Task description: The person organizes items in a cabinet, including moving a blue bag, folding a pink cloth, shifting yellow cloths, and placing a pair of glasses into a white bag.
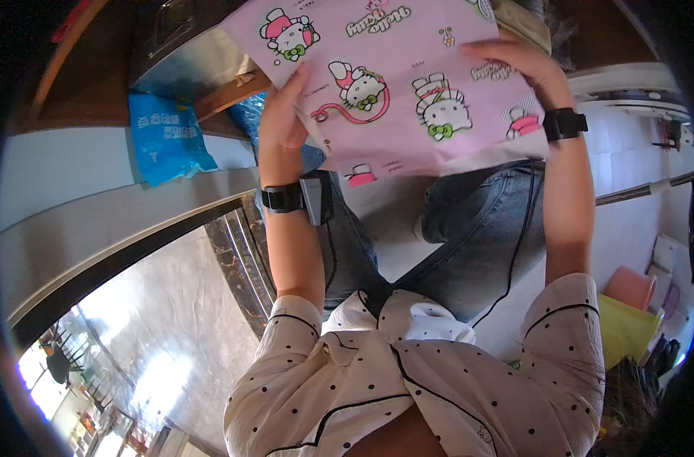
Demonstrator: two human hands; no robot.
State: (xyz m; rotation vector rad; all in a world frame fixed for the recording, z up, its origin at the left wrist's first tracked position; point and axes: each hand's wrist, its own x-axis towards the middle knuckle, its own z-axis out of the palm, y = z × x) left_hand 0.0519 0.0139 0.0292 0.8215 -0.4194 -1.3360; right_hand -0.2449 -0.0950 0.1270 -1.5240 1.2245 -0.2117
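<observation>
A pink printed sheet [398, 85] with cartoon cats, perhaps fabric or soft plastic, is spread between my two hands above my knees. My left hand [284, 114] grips its left edge, thumb on the printed face and the other fingers partly hidden. At the sheet's upper right, my right hand [518, 63] lies over the edge with its fingers on the print; how firmly it holds cannot be seen. Each wrist wears a black strap, and a grey device [317, 197] sits at the left one. The sheet's top runs out of view.
A blue plastic packet [167, 140] with writing hangs at the edge of a wooden shelf on the left. Behind the sheet are a beige folded item [524, 23] and a metallic surface [201, 68]. At the right are a metal pole [638, 193], a pink bin [630, 287] and a yellow-green container [624, 328].
</observation>
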